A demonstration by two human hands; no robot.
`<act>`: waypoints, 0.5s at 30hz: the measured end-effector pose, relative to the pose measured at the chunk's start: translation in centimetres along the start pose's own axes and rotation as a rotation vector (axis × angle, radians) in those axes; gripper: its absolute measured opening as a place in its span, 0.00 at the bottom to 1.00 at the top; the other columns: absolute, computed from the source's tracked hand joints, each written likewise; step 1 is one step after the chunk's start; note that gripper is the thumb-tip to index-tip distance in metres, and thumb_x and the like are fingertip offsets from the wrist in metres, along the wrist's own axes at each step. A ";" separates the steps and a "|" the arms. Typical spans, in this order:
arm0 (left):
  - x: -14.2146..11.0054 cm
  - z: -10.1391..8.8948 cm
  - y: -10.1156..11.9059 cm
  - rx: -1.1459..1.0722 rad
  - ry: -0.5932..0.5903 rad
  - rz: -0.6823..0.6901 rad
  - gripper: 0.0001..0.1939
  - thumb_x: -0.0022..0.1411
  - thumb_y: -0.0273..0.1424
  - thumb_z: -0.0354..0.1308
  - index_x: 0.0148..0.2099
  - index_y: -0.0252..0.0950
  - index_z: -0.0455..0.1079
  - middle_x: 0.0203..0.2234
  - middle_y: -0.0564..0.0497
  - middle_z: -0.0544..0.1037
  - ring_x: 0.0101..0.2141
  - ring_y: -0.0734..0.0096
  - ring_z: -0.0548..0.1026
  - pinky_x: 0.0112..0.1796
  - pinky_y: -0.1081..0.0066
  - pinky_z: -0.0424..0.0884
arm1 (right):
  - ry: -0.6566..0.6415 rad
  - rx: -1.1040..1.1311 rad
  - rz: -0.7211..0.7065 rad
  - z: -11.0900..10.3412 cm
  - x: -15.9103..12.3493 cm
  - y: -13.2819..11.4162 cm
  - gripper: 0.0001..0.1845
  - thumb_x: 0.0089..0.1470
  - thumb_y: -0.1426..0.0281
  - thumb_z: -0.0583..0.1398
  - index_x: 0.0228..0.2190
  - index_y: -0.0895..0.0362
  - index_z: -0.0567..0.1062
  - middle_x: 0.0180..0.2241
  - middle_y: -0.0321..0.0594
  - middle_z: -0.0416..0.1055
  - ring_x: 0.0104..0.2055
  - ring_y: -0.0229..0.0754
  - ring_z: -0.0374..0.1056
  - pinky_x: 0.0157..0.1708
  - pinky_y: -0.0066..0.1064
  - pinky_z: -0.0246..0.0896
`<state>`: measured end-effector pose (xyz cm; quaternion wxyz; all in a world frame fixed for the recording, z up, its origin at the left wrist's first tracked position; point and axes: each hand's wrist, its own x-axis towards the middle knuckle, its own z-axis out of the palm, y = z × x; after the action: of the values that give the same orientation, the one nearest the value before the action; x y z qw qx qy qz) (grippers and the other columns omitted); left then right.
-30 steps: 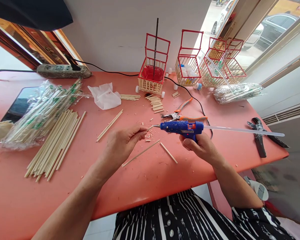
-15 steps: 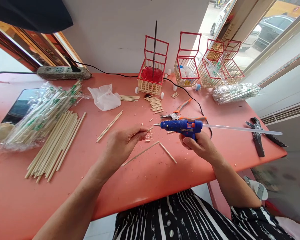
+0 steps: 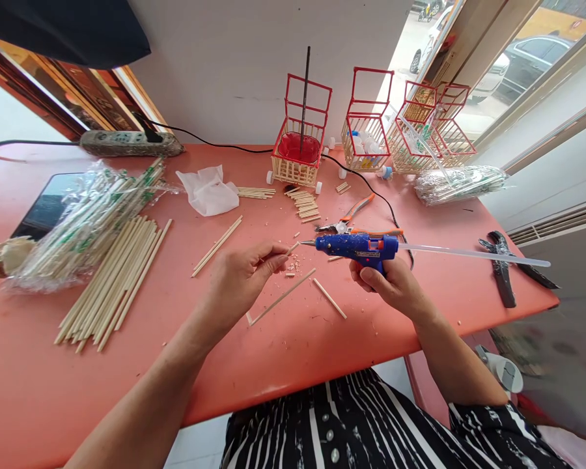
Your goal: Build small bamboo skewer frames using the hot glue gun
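A thin wooden stick (image 3: pixel 293 249) is pinched between the thumb and fingers of my left hand (image 3: pixel 260 264), its tip poking out to the right. My right hand (image 3: pixel 383 280) grips a blue glue gun (image 3: pixel 346 246), with a long clear glue stick (image 3: pixel 473 253) out of its back. The nozzle points left and meets, or nearly meets, that tip. Below the left hand a longer stick (image 3: pixel 283 297) slants, with a short pale piece at its lower end; whether it connects to the held stick is hidden. A loose stick (image 3: pixel 329 299) lies to its right.
Orange-handled pliers (image 3: pixel 359 212) and cut stick pieces (image 3: pixel 305 204) lie behind the glue gun. Small stick carts (image 3: pixel 297 172) stand along the wall. A bundle of sticks (image 3: pixel 114 286) is on the left, black-handled cutters (image 3: pixel 504 277) on the right. A black cable (image 3: pixel 371 179) crosses the table.
The slanting longer stick has shifted and turned slightly, and a short piece now shows at its lower end. The nozzle and held tip remain close together. The view has moved slightly.
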<state>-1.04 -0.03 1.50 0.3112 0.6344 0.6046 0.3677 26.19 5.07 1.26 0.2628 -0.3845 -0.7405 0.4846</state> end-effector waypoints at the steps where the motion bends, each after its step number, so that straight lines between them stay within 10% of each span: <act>1: 0.0 0.1 0.0 0.005 -0.006 -0.003 0.11 0.66 0.36 0.55 0.39 0.39 0.77 0.28 0.55 0.80 0.31 0.70 0.77 0.35 0.73 0.67 | 0.001 -0.005 -0.010 0.0 0.0 0.0 0.23 0.62 0.50 0.56 0.33 0.59 0.71 0.24 0.37 0.65 0.23 0.34 0.59 0.22 0.27 0.55; 15: 0.3 0.4 0.0 -0.116 -0.136 0.030 0.14 0.67 0.39 0.54 0.40 0.37 0.77 0.29 0.52 0.80 0.33 0.68 0.77 0.36 0.72 0.69 | 0.075 -0.032 -0.074 -0.3 0.1 0.2 0.20 0.62 0.53 0.57 0.34 0.58 0.72 0.27 0.37 0.67 0.23 0.34 0.60 0.23 0.27 0.57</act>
<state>-0.72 0.28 1.27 0.3821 0.6478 0.5502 0.3628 26.42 5.30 1.19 0.3019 -0.3787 -0.7516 0.4478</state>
